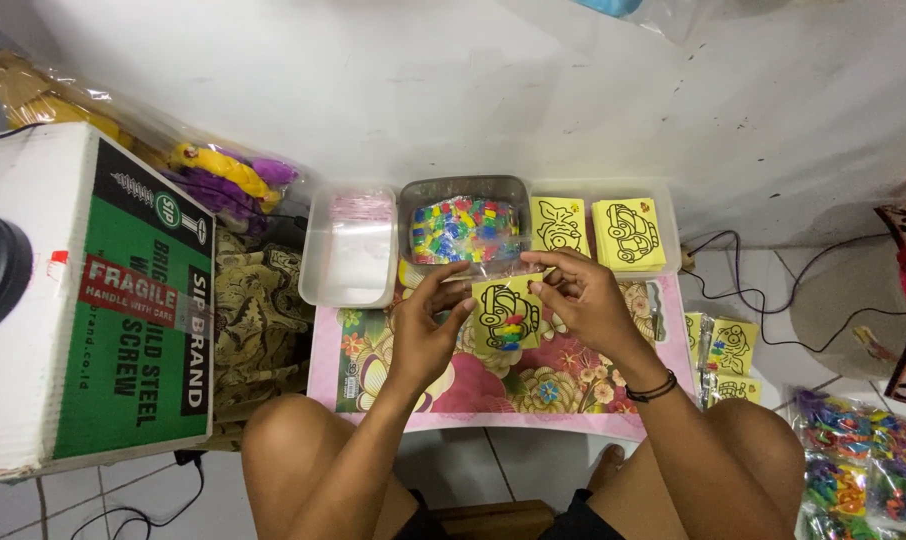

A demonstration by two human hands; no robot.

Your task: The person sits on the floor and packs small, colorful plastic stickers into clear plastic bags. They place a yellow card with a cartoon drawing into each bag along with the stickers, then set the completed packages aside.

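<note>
My left hand (425, 325) and right hand (583, 300) both pinch a clear bag (493, 275) holding a yellow card (506, 312), above the floral table (573, 385)

We note a scuffed white wall (393, 90) ahead, pale tiled floor (753, 290) beneath, black cables (773, 320) trailing right, large cardboard box (83, 300) standing left.

At far left, a green-and-white cardboard box (93, 300). Beside it, patterned brown cloth (258, 320) and purple-yellow toys in plastic (228, 180). Against the wall, an empty clear tub (351, 250). Across the floor tiles at right, a black cable (773, 300). In the bottom right corner, bagged colourful pieces (858, 460).
</note>
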